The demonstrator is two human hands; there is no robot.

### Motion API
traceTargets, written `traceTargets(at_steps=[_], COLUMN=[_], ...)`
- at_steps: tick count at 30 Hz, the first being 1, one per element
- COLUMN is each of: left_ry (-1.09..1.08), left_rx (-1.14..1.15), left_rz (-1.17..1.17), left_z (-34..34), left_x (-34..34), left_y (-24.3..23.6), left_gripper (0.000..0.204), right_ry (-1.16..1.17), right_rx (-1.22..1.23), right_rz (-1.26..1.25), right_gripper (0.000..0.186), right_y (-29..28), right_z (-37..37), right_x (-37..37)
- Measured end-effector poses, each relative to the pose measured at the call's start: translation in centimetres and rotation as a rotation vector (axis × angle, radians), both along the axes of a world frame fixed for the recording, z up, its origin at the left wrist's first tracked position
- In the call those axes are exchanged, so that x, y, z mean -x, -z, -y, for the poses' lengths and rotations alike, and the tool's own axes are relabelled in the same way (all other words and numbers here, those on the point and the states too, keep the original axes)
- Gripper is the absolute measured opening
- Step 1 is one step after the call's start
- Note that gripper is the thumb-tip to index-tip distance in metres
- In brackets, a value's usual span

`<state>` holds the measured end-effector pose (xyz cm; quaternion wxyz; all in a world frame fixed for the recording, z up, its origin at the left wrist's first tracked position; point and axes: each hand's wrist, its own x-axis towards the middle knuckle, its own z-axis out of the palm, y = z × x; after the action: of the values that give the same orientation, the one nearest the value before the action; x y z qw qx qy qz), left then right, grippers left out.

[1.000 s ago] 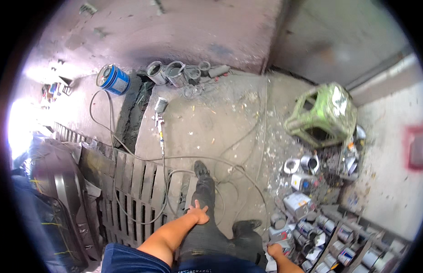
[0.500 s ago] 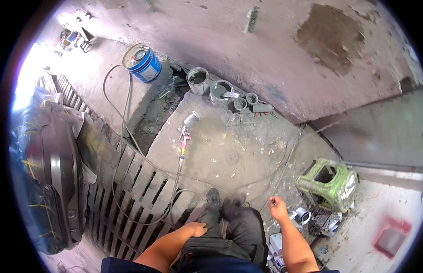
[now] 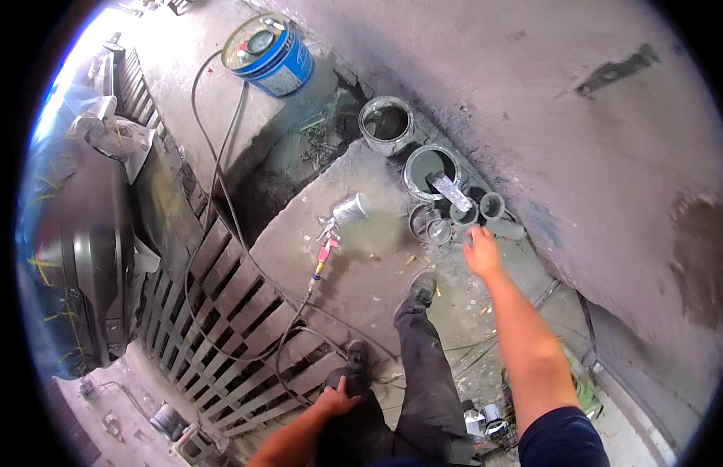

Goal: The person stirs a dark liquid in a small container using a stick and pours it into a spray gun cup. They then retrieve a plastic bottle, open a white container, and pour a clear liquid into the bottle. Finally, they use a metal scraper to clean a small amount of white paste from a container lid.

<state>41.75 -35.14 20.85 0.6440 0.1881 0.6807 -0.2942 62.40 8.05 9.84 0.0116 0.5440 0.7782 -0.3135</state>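
My right hand [image 3: 482, 253] reaches forward with fingers bent and slightly apart, close to a group of small cups; nothing shows in it, and its fingertips overlap the near cup's edge, so contact is unclear. Next to it are a dark cup [image 3: 464, 213], a second small cup [image 3: 493, 205] and a clear cup [image 3: 438, 231]. Beyond stands an open tin of grey paint [image 3: 421, 191] with a pale flat stick [image 3: 450, 191] across it. My left hand [image 3: 337, 400] rests by my thigh, index finger stretched out. A spray gun [image 3: 328, 231] with a silver cup lies on the floor.
A second open tin [image 3: 386, 134] stands by the wall beside a broken pit [image 3: 299, 148]. Behind is a blue drum [image 3: 277, 66]. A hose [image 3: 256, 274] loops over the slatted grate [image 3: 221, 311]. A dark panel and plastic-wrapped object [image 3: 89, 241] stand left.
My right hand has moved forward from beside my leg to the small cups. One foot has stepped forward, and the view has shifted nearer the tins and the wall. My left hand's index finger has extended.
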Motion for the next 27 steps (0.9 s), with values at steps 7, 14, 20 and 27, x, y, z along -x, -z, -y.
traceTargets(at_steps=[7,14,20,27], left_ry=[0.118,-0.004,0.03,0.055], left_rx=[-0.211,-0.438,-0.47,-0.534], left_rz=[-0.237,-0.309,-0.264,-0.179], left_z=[-7.8,-7.6,-9.3,-8.8], left_x=[-2.2,-2.5,0.0,4.0], left_y=[-0.1,1.9,3.8,4.0], left_gripper=[0.057,0.037,0.03,0.026], right_ry=[-0.425,-0.509,-0.261,0.667], right_rx=[-0.057,0.025,0.036,0.628], right_rz=[0.556,0.631,0.538,-0.154], right_gripper=[0.034,0.028,0.023,0.018], right_y=[6.1,8.2,4.1,0.7], right_z=[-9.4,-11.9,-14.0,-5.2], right_x=[6.3,8.5,7.7,2.0])
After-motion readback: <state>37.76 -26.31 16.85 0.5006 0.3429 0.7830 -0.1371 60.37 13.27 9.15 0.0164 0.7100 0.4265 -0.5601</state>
